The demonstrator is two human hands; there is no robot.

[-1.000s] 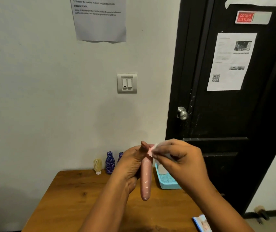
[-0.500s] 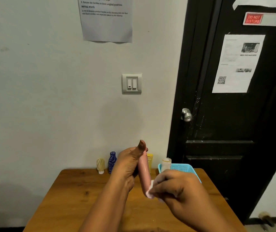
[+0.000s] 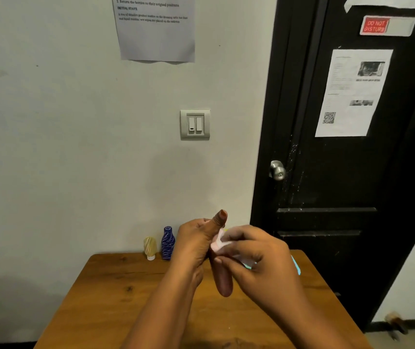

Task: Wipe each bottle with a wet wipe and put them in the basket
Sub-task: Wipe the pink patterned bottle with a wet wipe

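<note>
One bottle in hand, wipe back up at its top

One pink bottle [image 3: 223, 282] is held upright over the middle of the table [image 3: 125, 285], clear of the wood. Its rounded end points down. The left hand [image 3: 196, 245] grips its upper part, fingers curled round it and thumb sticking straight up. The right hand [image 3: 259, 253] pinches one wet wipe [image 3: 219, 242] between thumb and curled fingers and presses it on the bottle's upper part, just beside the left thumb.

Delta vs 0.5 s ago:
- The wipe and right hand were down at the bottle's lower end; now they are up near the top. 1.0 s ago they were also at the top.
- The left-hand grip is unchanged, thumb up as before.
- The basket [image 3: 296, 267] was open to view at the table's far right, with a pale bottle in it. Now the right hand covers it and only two teal slivers show. Contents cannot be told.

Counts:
- Bottles in clear view: three. The pink one is in hand. One cream bottle [image 3: 150, 248] and one blue patterned bottle [image 3: 168, 243] stand just beside each other at the table's far edge against the wall, left of the hands.
- Wipes: one. Baskets: one. Hands: two.
- Background: one light switch [image 3: 195, 124] with two rockers, and one printed sheet [image 3: 154, 28] on the wall above it.
- On the black door [image 3: 327, 177] at right: one knob [image 3: 277, 170], one paper notice [image 3: 352, 93] and one red "DO NOT DISTURB" sign [image 3: 375, 25].
</note>
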